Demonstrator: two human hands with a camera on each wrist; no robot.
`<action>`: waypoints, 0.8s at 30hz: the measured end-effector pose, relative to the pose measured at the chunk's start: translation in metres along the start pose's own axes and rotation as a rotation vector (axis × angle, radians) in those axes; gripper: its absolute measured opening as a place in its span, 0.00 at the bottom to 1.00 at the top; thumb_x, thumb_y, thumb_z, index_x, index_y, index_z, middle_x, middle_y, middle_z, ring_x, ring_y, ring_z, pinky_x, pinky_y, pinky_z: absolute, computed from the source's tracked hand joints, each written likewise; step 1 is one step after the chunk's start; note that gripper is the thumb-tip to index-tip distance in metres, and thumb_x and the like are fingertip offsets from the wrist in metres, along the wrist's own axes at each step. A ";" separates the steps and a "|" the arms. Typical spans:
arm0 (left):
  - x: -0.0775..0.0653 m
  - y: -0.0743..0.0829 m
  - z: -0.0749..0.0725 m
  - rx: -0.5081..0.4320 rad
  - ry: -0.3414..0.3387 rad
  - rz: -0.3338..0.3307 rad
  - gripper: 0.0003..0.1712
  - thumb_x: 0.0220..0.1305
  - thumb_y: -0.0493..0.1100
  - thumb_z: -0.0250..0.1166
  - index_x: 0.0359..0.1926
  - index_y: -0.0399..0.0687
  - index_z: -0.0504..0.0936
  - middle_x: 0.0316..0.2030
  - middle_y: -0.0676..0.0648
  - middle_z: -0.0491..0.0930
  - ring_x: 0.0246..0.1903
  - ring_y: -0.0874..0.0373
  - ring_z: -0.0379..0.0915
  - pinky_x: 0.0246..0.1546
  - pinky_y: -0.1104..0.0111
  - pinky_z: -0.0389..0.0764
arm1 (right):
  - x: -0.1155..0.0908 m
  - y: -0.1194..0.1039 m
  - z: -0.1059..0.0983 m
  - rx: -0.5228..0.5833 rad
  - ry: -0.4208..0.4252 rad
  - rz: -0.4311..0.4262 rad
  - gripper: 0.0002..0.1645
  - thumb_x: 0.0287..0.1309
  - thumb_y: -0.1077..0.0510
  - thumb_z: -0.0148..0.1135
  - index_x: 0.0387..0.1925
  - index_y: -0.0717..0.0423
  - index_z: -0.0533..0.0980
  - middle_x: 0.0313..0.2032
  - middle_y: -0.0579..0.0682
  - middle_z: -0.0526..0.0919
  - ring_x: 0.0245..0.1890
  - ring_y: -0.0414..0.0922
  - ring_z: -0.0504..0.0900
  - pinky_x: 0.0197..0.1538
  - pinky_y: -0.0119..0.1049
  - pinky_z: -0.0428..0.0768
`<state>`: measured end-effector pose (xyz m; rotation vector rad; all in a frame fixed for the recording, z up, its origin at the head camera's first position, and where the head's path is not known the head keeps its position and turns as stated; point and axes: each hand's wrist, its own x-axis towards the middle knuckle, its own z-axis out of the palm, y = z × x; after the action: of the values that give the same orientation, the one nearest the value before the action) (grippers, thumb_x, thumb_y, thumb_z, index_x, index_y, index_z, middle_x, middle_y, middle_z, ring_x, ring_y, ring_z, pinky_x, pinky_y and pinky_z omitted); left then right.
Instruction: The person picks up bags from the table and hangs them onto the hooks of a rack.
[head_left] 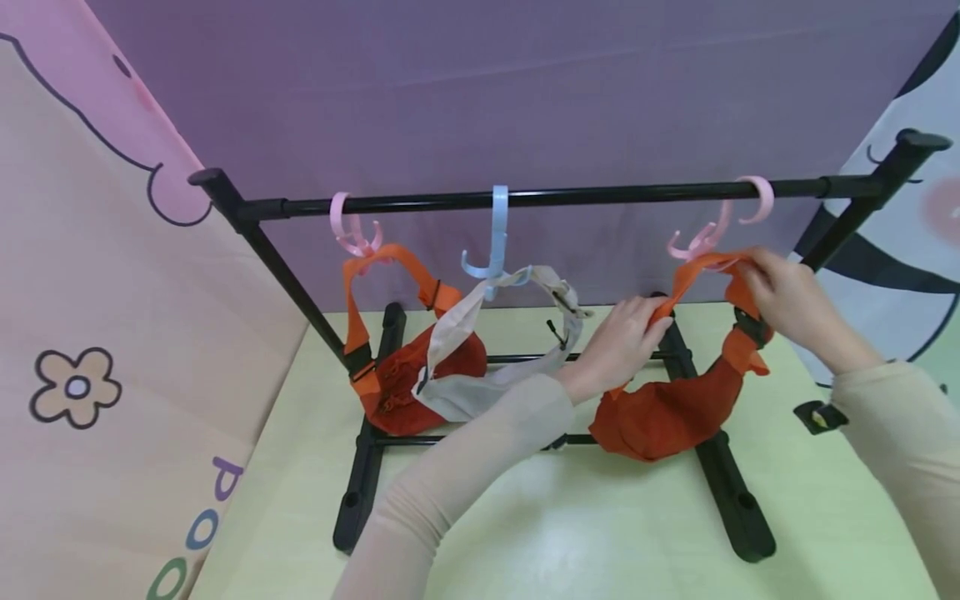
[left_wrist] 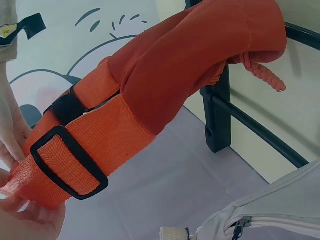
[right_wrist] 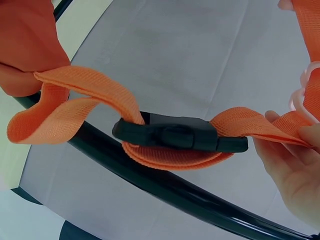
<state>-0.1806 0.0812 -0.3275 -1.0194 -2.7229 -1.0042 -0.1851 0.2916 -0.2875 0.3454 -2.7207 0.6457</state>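
An orange waist bag [head_left: 667, 412] hangs by its strap from the right pink hook [head_left: 701, 242] on the black rack. My left hand [head_left: 618, 346] pinches the strap [left_wrist: 127, 132] left of that hook, near a black slider [left_wrist: 70, 162]. On the other side, my right hand [head_left: 783, 296] pinches the strap above the black buckle [right_wrist: 180, 134]. In the right wrist view the strap passes over the hook's prongs [right_wrist: 301, 100]. The bag's body dangles below both hands, with a braided orange cord [left_wrist: 265, 76] at its end.
A second orange bag [head_left: 408, 383] hangs from the left pink hook [head_left: 352, 225]. Beside it a light grey bag [head_left: 480, 392] hangs from the blue hook [head_left: 497, 242]. The rack's top bar [head_left: 600, 196] spans above the hands, and its feet [head_left: 738, 508] stand on the pale table [head_left: 562, 533].
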 end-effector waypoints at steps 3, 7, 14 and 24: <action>-0.002 -0.002 0.002 -0.020 0.004 -0.015 0.23 0.67 0.50 0.44 0.60 0.48 0.64 0.44 0.53 0.70 0.40 0.64 0.63 0.37 0.78 0.64 | -0.001 -0.001 0.001 -0.011 0.013 -0.007 0.17 0.64 0.61 0.41 0.47 0.71 0.68 0.22 0.58 0.70 0.10 0.40 0.60 0.16 0.31 0.60; -0.005 -0.004 0.003 -0.063 0.019 -0.038 0.25 0.66 0.50 0.47 0.62 0.49 0.62 0.47 0.52 0.69 0.39 0.65 0.63 0.36 0.79 0.64 | -0.002 -0.001 0.001 -0.011 0.004 0.016 0.18 0.64 0.60 0.41 0.48 0.70 0.67 0.19 0.56 0.67 0.10 0.41 0.60 0.16 0.31 0.60; -0.011 -0.008 0.003 -0.143 0.004 -0.096 0.27 0.65 0.48 0.50 0.64 0.53 0.57 0.54 0.53 0.64 0.41 0.65 0.64 0.39 0.80 0.66 | -0.004 -0.003 0.000 0.026 0.013 0.031 0.18 0.63 0.59 0.42 0.48 0.69 0.67 0.22 0.58 0.70 0.12 0.42 0.63 0.17 0.28 0.62; -0.023 -0.022 0.003 -0.196 0.033 -0.093 0.25 0.64 0.45 0.51 0.62 0.50 0.61 0.54 0.50 0.63 0.46 0.61 0.66 0.40 0.79 0.68 | -0.009 -0.011 -0.006 0.094 0.033 0.034 0.20 0.62 0.59 0.46 0.52 0.69 0.66 0.45 0.68 0.72 0.42 0.65 0.72 0.39 0.31 0.76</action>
<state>-0.1754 0.0571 -0.3480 -0.8986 -2.7096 -1.3130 -0.1721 0.2864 -0.2819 0.3091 -2.6763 0.7839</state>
